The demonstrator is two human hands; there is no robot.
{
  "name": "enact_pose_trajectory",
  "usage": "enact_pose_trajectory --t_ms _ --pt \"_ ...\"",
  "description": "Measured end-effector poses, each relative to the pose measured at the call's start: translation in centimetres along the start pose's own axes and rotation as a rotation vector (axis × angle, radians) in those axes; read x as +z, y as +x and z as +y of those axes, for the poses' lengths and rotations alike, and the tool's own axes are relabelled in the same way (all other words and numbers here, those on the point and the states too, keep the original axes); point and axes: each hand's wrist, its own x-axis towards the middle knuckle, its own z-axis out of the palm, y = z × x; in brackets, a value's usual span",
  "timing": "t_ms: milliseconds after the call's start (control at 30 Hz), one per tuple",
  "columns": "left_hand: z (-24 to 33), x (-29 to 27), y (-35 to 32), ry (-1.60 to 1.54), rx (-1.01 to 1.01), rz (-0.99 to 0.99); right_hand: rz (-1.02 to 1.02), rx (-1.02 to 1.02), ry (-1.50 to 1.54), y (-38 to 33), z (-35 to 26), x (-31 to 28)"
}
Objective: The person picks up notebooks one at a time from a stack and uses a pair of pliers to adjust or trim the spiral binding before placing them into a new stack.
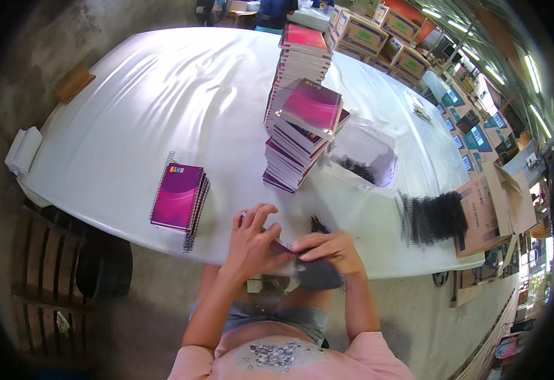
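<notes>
Near the table's front edge, my left hand (256, 239) is closed around a notebook (281, 268) that shows mostly as a pale edge, largely hidden by the fingers. My right hand (333, 251) meets its right end, thumb and fingers bent over a dark, rounded, flat piece (319, 273) that is blurred; its kind I cannot make out. Just beyond the right hand lies a small black pointed thing (318, 225). To the left is a small stack of purple spiral notebooks (177, 196), with wire coils sticking out past their ends.
Tall leaning piles of notebooks (297, 149) stand mid-table on the white cover (163, 95). Right of them, a white-lined tray (378, 144) holds black coils. More black spiral coils (432, 218) spill from an open cardboard box (489, 206). Stacked cartons (362, 35) stand behind.
</notes>
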Motion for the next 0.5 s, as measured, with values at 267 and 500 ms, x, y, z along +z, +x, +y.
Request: enact_pose_trajectory --t_ms 267,500 --pt "-1.9 0.8 0.3 -0.140 -0.009 0.221 -0.010 0.032 -0.357 1.6 0.5 0.8" --pt "-3.5 2.2 -0.4 -0.367 -0.046 0.270 -0.057 0.175 -0.555 2.9 2.0 0.9"
